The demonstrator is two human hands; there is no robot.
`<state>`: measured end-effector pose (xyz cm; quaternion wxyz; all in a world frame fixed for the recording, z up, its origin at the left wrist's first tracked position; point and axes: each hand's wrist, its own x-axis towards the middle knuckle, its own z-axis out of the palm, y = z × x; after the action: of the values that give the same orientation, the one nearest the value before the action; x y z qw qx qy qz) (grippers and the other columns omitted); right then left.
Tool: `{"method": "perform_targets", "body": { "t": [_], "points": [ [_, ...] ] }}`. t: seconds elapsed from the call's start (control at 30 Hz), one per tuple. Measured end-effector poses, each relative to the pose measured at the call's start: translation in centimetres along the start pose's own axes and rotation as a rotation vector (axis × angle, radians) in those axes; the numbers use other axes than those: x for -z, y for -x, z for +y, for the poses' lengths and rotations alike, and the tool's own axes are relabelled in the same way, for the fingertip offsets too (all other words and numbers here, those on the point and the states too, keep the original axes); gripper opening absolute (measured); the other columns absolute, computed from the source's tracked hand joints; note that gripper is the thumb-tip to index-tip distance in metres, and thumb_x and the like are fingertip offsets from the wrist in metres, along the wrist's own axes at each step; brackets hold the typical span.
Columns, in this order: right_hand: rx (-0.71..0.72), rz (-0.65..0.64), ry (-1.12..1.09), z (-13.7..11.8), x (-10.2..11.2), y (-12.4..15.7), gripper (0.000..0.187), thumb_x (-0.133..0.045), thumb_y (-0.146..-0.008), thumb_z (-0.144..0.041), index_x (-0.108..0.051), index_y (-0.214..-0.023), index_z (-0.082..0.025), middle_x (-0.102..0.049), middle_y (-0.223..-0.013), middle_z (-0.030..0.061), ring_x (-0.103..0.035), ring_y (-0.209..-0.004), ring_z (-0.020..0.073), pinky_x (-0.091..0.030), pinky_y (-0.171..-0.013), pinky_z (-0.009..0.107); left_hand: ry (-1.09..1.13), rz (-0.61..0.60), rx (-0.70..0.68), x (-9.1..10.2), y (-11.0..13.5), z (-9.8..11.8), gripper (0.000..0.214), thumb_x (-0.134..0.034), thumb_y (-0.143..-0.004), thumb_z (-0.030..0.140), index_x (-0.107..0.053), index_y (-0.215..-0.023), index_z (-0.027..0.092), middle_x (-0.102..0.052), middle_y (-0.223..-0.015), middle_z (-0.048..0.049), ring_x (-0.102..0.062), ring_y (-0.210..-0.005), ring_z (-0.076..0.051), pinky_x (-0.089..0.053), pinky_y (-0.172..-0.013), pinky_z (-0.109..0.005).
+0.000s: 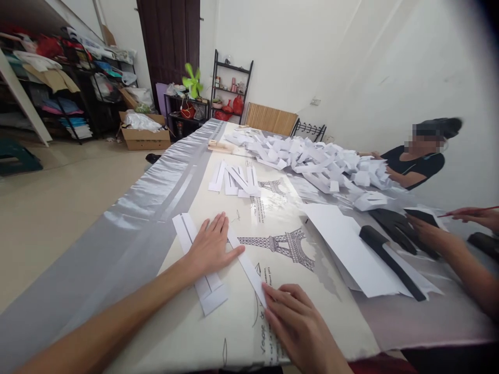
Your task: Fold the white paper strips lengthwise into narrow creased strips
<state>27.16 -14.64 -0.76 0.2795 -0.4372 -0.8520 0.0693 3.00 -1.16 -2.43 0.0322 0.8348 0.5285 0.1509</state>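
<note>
My left hand (212,244) lies flat, fingers stretched out, over a folded white paper piece (214,298) on the table. That piece has an open seam down its middle and a folded flap at its near end. A narrow white paper strip (247,270) runs from under my left thumb to my right hand (298,322). The fingers of my right hand are closed on the strip's near end, and my palm is turned away from view. Further up the table, several folded paper pieces (236,179) lie overlapping.
A large pile of folded white paper (307,156) covers the far right. White sheets (351,249) with a black-handled tool (392,262) lie at right, beside black gloves (393,228). Another person's hand (440,234) works at the right edge; a further person (417,156) sits behind the pile.
</note>
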Motion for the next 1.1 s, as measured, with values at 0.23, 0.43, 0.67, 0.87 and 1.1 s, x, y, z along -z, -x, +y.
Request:
{"method": "perform_targets", "body": {
  "t": [0.23,0.43,0.67,0.87,1.1],
  "points": [
    [-0.059,-0.028,0.118,1.2,-0.9,-5.3,0.020,-0.049,-0.102,-0.020,-0.069,-0.101,-0.021,-0.066,-0.093,0.0078,-0.062,-0.083,0.0220,-0.057,-0.066,0.035,-0.021,0.003,0.002,-0.1,0.0,0.0,0.089,-0.034,-0.095,0.073,-0.029,-0.156,0.008,-0.027,-0.163,-0.0237,-0.027,-0.152,-0.036,-0.021,-0.121,-0.055],
    [0.097,-0.024,0.292,1.6,-2.5,-5.3,0.033,-0.041,-0.100,-0.007,-0.060,-0.124,-0.019,-0.061,-0.106,0.0117,-0.057,-0.086,0.0226,-0.055,-0.073,0.039,-0.018,0.041,0.024,-0.5,-0.3,-0.3,0.079,-0.033,-0.099,0.066,-0.031,-0.154,0.010,-0.032,-0.162,-0.0223,-0.030,-0.151,-0.034,-0.023,-0.121,-0.054],
    [0.064,-0.083,0.179,1.1,-1.4,-6.2,0.024,-0.043,-0.101,-0.011,-0.064,-0.108,-0.020,-0.059,-0.100,0.0087,-0.059,-0.083,0.0206,-0.053,-0.068,0.033,-0.033,0.046,0.070,-0.2,-1.3,-0.8,0.068,-0.033,-0.102,0.054,-0.033,-0.154,0.011,-0.033,-0.162,-0.0220,-0.031,-0.151,-0.034,-0.022,-0.120,-0.060],
    [-0.276,-0.086,0.088,0.0,-2.2,-7.9,0.012,-0.064,-0.087,-0.015,-0.057,-0.092,-0.023,-0.061,-0.089,0.0015,-0.062,-0.073,0.0186,-0.050,-0.061,0.031,-0.056,0.016,0.088,0.0,-1.3,-0.6,0.070,-0.034,-0.101,0.054,-0.036,-0.153,0.007,-0.028,-0.163,-0.0222,-0.023,-0.154,-0.036,-0.021,-0.120,-0.064],
    [-0.340,-0.174,-0.055,0.5,-0.9,-9.3,0.020,-0.065,-0.080,-0.008,-0.055,-0.089,-0.023,-0.061,-0.084,-0.0018,-0.060,-0.074,0.0161,-0.048,-0.064,0.028,-0.008,0.093,-0.152,1.6,-0.8,-2.0,0.056,-0.038,-0.106,0.051,-0.040,-0.153,0.022,-0.032,-0.164,-0.0131,-0.029,-0.152,-0.031,-0.029,-0.120,-0.057]
  ]
}}
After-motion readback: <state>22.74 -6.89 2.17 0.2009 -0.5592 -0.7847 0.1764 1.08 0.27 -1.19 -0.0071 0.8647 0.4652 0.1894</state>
